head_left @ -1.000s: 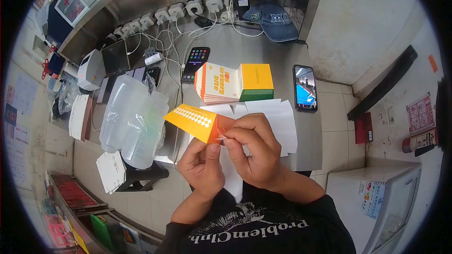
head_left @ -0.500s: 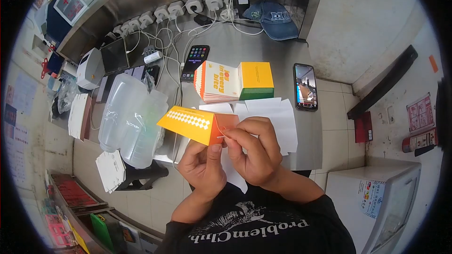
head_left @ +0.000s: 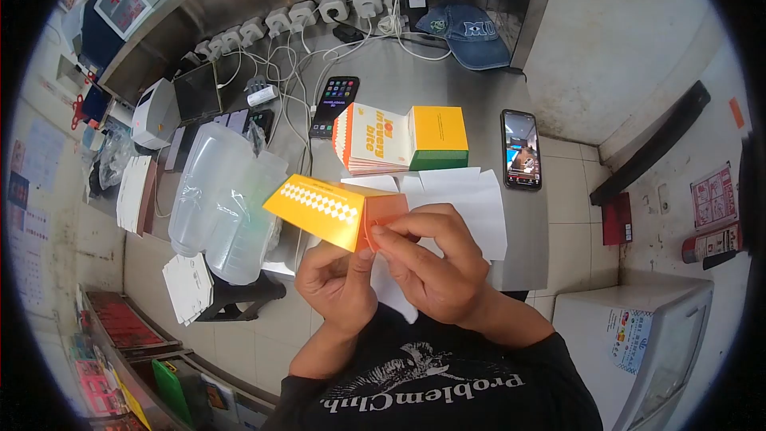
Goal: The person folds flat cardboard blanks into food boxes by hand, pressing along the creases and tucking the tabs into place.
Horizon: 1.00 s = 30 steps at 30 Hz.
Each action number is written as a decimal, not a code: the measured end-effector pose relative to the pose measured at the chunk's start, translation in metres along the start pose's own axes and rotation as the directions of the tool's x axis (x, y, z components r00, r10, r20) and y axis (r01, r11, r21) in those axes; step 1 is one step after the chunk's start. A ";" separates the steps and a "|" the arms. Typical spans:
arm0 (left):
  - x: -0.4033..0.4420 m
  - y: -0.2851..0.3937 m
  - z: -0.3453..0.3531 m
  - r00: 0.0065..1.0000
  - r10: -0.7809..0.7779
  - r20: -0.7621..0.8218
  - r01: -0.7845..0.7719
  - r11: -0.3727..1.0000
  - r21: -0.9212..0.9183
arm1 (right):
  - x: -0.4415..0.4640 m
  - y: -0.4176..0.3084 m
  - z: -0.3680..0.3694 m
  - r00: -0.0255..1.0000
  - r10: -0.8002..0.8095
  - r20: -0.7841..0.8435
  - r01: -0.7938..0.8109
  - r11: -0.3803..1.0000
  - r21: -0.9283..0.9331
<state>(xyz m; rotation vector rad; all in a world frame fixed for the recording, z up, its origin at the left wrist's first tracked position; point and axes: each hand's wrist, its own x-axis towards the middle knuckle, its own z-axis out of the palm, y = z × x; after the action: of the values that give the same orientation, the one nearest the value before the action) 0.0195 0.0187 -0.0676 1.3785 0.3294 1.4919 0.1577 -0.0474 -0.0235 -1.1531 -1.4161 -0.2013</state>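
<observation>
A yellow paper carton (head_left: 319,209) with a band of white diamonds and an orange end panel (head_left: 384,215) is held up above the near edge of the table. My left hand (head_left: 339,287) grips it from below, the thumb pressed at its lower corner. At the orange end, my right hand (head_left: 435,263) has thumb and fingers pinched together on the panel's edge. The fingertips partly hide that edge. Behind lie a stack of white and orange printed cartons (head_left: 373,137) and a yellow and green carton block (head_left: 439,137). White paper sheets (head_left: 467,199) lie beneath.
A phone (head_left: 521,150) lies at the right, another phone (head_left: 335,104) further back. Clear plastic containers (head_left: 219,199) stand at the left. White cables and chargers (head_left: 303,14) run along the back wall beside a blue cap (head_left: 471,36).
The fingers of my right hand have closed in against the orange panel, where a small white edge showed before. The carton has shifted slightly; the view has moved a little.
</observation>
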 end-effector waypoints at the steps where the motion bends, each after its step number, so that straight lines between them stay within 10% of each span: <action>1: -0.001 0.001 -0.001 1.000 -0.011 0.007 0.010 1.000 0.028 | -0.001 0.000 0.000 1.000 0.026 -0.008 -0.026 1.000 0.001; 11: -0.010 0.013 0.007 0.995 -0.093 0.037 0.092 0.996 0.012 | -0.002 0.003 -0.004 1.000 0.011 0.008 -0.012 0.990 0.140; 15: 0.001 0.018 -0.004 0.991 0.103 0.082 -0.122 0.955 0.271 | -0.009 0.011 -0.019 0.998 0.026 0.055 -0.041 0.953 0.299; 17: 0.007 0.023 -0.011 0.900 0.173 0.401 -0.371 0.786 0.494 | -0.009 0.011 -0.030 0.989 0.148 -0.033 -0.134 0.957 0.257; 22: 0.002 0.003 -0.008 0.734 0.160 0.660 -0.589 0.633 0.502 | -0.018 0.022 -0.023 0.997 0.078 0.001 -0.078 0.997 0.008; 27: 0.001 -0.002 -0.013 0.816 -0.172 0.552 -0.228 0.781 0.581 | -0.020 0.011 -0.026 0.994 0.100 0.043 -0.099 0.995 -0.020; 30: -0.010 -0.002 -0.022 0.910 -0.412 0.051 0.405 0.908 0.107 | -0.029 0.013 -0.017 0.992 -0.122 0.042 0.125 0.990 -0.067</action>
<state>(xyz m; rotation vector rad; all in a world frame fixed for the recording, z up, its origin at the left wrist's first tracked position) 0.0002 0.0207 -0.0818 1.3340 0.6099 1.0868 0.1718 -0.0681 -0.0497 -1.1316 -1.5261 -0.3197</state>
